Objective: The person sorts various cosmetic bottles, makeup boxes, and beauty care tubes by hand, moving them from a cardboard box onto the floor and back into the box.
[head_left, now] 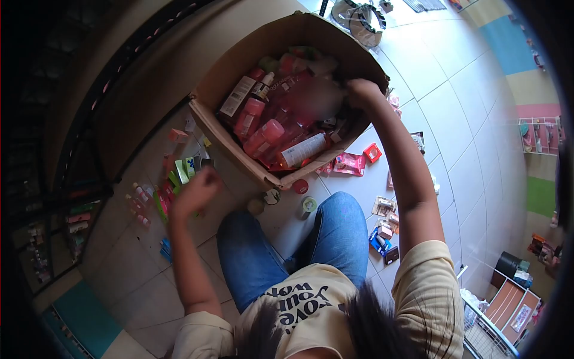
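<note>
A cardboard box full of pink and red bottles and packets stands tilted in front of my knees. My right hand is at the box's right inner wall, its fingers bent down and partly hidden. Over the floor left of the box is my left hand, fingers curled and blurred, close to a group of green and pink packets. What it holds, if anything, is too small to name. Inside the box lie a pink-capped bottle, a bottle with a white label and a small dropper bottle.
Round jars sit between the box and my knees. Right of the box, the tiled floor holds a pink packet, a red item and small boxes. Small bottles lie at the left. A white wire rack stands at the lower right.
</note>
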The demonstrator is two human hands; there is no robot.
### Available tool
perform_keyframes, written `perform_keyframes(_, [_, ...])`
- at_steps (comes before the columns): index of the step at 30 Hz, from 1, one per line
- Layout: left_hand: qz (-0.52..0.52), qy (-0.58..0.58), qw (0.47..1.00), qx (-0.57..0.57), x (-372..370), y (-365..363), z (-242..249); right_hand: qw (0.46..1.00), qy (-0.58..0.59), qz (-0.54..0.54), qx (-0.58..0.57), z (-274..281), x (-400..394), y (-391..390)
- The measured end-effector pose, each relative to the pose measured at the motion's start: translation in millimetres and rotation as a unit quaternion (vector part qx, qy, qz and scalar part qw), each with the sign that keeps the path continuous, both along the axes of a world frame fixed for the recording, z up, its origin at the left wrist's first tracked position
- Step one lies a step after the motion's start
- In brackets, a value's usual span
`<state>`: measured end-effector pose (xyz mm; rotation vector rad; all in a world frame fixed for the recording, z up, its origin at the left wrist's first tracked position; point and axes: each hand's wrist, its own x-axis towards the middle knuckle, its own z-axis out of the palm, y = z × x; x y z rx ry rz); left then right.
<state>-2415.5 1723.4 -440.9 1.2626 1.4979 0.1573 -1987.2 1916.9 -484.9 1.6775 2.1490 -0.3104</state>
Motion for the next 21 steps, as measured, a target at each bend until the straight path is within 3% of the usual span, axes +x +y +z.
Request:
perform_keyframes(1, [0.024,-0.073,0.996,0.055,-3.4,18.3,21.8,1.0,-0.009,-0.009,-0.014,11.8,-3.8,0.6])
perform_keyframes(3, [0.084,-0.188,0.958,0.2,13.9,61.6,53.6,0.985,0.004,-0.046,0.169,28.4,-9.7,-26.2])
perform_keyframes(5, [0.009,-0.059,0.943,0.328,36.9,111.0,59.8,0.968,0.116,-0.096,0.198,76.4,-26.1,-67.3])
perform_keyframes(7, [-0.075,-0.053,0.922,0.376,65.6,161.8,41.9,0.949,0.187,-0.124,0.221,107.9,-42.7,-113.2])
perform_keyframes(9, [-0.205,0.089,0.829,0.512,90.5,209.6,10.8,0.897,0.375,-0.097,0.213,124.1,-51.7,-157.8])
perform_keyframes(10, [-0.24,0.144,0.795,0.538,101.9,227.9,-7.0,0.886,0.45,-0.081,0.075,124.8,-53.8,-175.8])
perform_keyframes(12, [-0.311,0.235,0.735,0.554,116.8,248.4,-35.1,0.817,0.541,-0.014,-0.2,111.9,-61.4,-196.2])
perform_keyframes(13, [-0.347,0.272,0.712,0.547,121.9,256.2,-43.8,0.762,0.556,0.036,-0.331,88.1,-70.6,-203.9])
perform_keyframes(15, [-0.395,0.338,0.676,0.522,131.8,267.1,-51.7,0.663,0.572,0.008,-0.483,-4.0,-97.5,-235.0])
perform_keyframes(17, [-0.422,0.393,0.658,0.484,139.8,272.6,-56.5,0.767,0.455,-0.024,-0.452,-59.5,-116.3,-254.9])
perform_keyframes(19, [-0.454,0.417,0.651,0.443,144.0,278.1,-54.7,0.893,0.335,-0.034,-0.299,-116.1,-138.9,-279.6])
perform_keyframes(21, [-0.486,0.426,0.634,0.425,141.4,276.9,-56.5,0.944,0.287,0.005,-0.161,-146.9,-154.3,-290.2])
